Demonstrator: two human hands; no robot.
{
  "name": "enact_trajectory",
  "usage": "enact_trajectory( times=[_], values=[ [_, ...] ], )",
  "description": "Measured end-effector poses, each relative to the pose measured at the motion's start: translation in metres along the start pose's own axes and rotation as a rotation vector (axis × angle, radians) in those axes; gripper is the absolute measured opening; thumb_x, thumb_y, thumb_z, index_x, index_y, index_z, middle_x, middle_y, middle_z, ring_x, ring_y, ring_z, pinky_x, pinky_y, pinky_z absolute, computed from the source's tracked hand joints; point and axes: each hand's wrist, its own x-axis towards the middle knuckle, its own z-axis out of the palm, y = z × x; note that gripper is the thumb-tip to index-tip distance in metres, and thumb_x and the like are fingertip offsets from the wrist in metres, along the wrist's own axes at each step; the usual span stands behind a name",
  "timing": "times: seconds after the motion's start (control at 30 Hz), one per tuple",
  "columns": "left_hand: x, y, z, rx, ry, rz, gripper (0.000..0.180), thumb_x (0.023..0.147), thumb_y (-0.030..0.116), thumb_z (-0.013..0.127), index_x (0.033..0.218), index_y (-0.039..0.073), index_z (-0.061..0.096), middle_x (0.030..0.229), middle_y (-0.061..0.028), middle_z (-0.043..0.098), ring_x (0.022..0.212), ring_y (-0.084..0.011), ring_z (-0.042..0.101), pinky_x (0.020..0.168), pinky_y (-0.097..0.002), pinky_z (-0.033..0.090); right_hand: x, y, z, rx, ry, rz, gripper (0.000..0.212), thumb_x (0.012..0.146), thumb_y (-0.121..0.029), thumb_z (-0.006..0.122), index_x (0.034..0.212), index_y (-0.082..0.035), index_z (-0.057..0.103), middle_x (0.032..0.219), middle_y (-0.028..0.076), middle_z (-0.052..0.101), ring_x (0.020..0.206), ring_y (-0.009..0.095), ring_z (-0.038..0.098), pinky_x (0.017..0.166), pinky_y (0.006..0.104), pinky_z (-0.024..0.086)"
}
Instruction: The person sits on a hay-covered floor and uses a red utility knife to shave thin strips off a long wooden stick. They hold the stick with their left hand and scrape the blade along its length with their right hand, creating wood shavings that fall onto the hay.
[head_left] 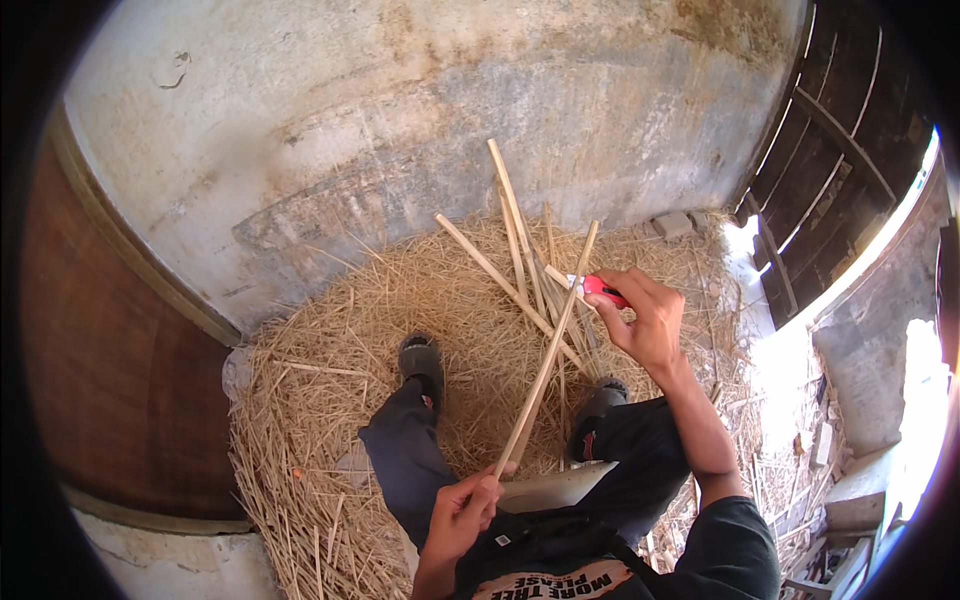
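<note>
Our L hand point(468, 508) is closed around the lower end of the long pale strip point(545, 365), w/ fingers curled, and our R hand point(645, 320) is pinching the red cutter point(605, 291) by the upper part of this strip. The blade overlaps the strip in view; if it is touching, we can't tell. We judge the step in hand as trimming or shaving the strip; the next move calls for a firm L hold and a shallow blade angle, w/ the edge away from our L fingers. Pose: R elbow is bent, to the right of the strip, forearm going up, wrist turned so the fingers point toward it; L forearm is low, just below its near end. Further out, loose strips point(480, 259) lie crossed, mostly left of and beyond the strip, over straw point(330, 420); the wall point(420, 110) rises past its far end.
</note>
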Motion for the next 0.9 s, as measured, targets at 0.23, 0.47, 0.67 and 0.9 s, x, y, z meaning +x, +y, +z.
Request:
enact_trajectory(
  times=[0.23, 0.47, 0.67, 0.9],
  values=[
    [0.004, -0.009, 0.003, 0.440, 0.224, 0.255, 0.037, 0.110, 0.018, 0.069, 0.139, -0.004, 0.071, 0.086, 0.0013, 0.061, 0.068, -0.0022, 0.049, 0.055, -0.0205, 0.038, -0.002, 0.000, 0.002, -0.010, -0.007, 0.003, 0.027, 0.092, -0.031, 0.086, 0.107, -0.009, 0.083, 0.076, 0.005, 0.071, 0.060, 0.021, 0.069, 0.052, 0.0343, 0.051],
    [0.001, 0.000, -0.003, 0.025, 0.022, 0.002, 0.036, 0.109, 0.018, 0.070, 0.137, -0.005, 0.072, 0.086, 0.0005, 0.065, 0.070, -0.0033, 0.053, 0.057, -0.0217, 0.042, 0.000, -0.001, -0.002, -0.014, -0.040, 0.012, 0.027, 0.092, -0.032, 0.086, 0.107, -0.010, 0.082, 0.077, 0.005, 0.071, 0.060, 0.022, 0.069, 0.053, 0.0352, 0.052],
    [0.010, -0.012, -0.003, 0.468, 0.154, 0.307, 0.041, 0.112, 0.019, 0.064, 0.143, -0.007, 0.066, 0.081, 0.0029, 0.056, 0.063, -0.0028, 0.044, 0.052, -0.0221, 0.033, -0.002, 0.001, 0.002, 0.001, -0.036, 0.019, 0.027, 0.092, -0.032, 0.086, 0.107, -0.010, 0.082, 0.078, 0.005, 0.072, 0.061, 0.022, 0.069, 0.053, 0.0352, 0.052],
    [0.007, -0.007, -0.002, 0.083, -0.027, 0.013, 0.043, 0.116, 0.020, 0.058, 0.152, -0.004, 0.060, 0.077, 0.0030, 0.053, 0.062, -0.0010, 0.040, 0.052, -0.0210, 0.031, 0.000, 0.002, 0.002, 0.036, -0.026, 0.025, 0.029, 0.092, -0.034, 0.086, 0.107, -0.010, 0.083, 0.080, 0.006, 0.074, 0.062, 0.022, 0.071, 0.054, 0.0346, 0.052]
  ],
)
